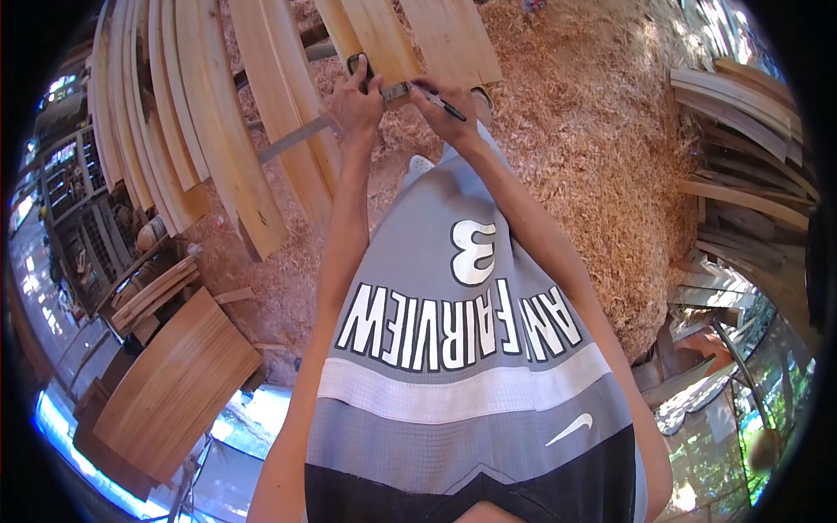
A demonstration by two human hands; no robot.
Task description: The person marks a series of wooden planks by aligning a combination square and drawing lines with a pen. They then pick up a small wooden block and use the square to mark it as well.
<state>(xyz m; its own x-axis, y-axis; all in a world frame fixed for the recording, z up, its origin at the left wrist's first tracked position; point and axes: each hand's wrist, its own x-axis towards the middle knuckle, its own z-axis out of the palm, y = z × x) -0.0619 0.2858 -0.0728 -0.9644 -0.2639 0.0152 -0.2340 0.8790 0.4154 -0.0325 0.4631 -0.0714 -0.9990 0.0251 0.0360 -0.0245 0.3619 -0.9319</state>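
Observation:
My left hand (357,105) is closed on a flat metal ruler (296,141), which lies slantwise across the planks and shows on both sides of the hand. A small black rounded piece (357,63) sits at this hand's fingertips. My right hand (446,112) grips a dark pen (452,111), its fingertips close to the ruler's right end. Under both hands is the near end of a pale wooden plank (384,44). Another plank (279,96) lies to its left, beneath the ruler's far part.
More long boards (179,96) lie side by side at the left. A wider board (449,39) is right of my hands. Wood shavings (584,174) cover the ground. Stacked timber (741,131) stands at the far right, and a wooden panel (179,383) at lower left.

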